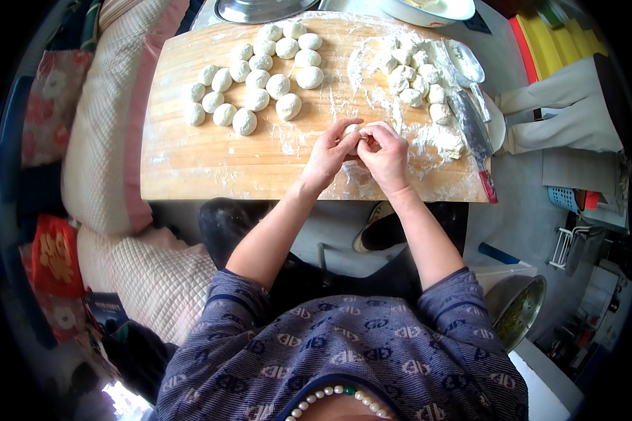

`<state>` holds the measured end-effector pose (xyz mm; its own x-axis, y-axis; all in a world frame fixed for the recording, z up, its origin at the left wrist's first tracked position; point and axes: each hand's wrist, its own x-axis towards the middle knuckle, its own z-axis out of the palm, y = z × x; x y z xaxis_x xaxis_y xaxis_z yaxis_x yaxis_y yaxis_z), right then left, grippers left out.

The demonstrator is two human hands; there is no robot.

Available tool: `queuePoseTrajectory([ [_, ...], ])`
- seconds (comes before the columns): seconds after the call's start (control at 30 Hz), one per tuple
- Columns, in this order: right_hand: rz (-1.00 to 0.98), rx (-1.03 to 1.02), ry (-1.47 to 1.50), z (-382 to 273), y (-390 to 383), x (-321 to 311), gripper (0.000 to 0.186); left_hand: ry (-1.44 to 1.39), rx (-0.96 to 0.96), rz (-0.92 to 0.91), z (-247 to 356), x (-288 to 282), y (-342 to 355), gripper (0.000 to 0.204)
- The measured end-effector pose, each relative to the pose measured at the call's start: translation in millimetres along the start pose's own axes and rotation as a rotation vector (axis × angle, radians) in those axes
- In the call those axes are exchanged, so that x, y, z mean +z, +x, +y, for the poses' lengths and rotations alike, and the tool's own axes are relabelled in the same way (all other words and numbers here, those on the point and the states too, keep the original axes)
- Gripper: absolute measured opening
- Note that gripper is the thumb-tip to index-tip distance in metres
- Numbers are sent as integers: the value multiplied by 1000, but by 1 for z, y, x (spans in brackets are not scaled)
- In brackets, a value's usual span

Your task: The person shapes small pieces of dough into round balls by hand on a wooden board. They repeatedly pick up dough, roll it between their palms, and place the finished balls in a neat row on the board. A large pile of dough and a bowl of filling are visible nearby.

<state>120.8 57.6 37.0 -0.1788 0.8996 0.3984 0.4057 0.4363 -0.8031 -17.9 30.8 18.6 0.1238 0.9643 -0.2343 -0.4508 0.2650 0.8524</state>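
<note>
over the floured wooden board [211, 161], both hands [361, 151] pinch together around one dough piece [352, 130].

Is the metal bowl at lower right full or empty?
Partly filled: the metal bowl holds a greenish chopped mixture in its lower part, with bare shiny wall above it.

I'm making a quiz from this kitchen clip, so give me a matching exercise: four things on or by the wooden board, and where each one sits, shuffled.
Things:
1. rounded dough balls
2. cut dough pieces
3. cleaver
4. dough piece

Places:
A. on the board's right edge, red handle toward the person
B. in rows on the board's left half
C. pinched between the left hand and right hand
D. heaped in loose flour, far right of the wooden board

Pairs: 1-B, 2-D, 3-A, 4-C
</note>
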Motion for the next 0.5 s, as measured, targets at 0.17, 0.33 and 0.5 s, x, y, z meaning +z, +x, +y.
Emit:
queuePoseTrajectory([
  [0.17,44,54,10,1,0,-6,7,11,56,16,-3,4,3,28],
  [0.33,-83,556,463,3,-2,-8,4,-5,69,24,-3,-2,1,26],
  [0.5,-206,728,1315,-10,7,-68,12,-153,56,172,1,-31,14,32],
])
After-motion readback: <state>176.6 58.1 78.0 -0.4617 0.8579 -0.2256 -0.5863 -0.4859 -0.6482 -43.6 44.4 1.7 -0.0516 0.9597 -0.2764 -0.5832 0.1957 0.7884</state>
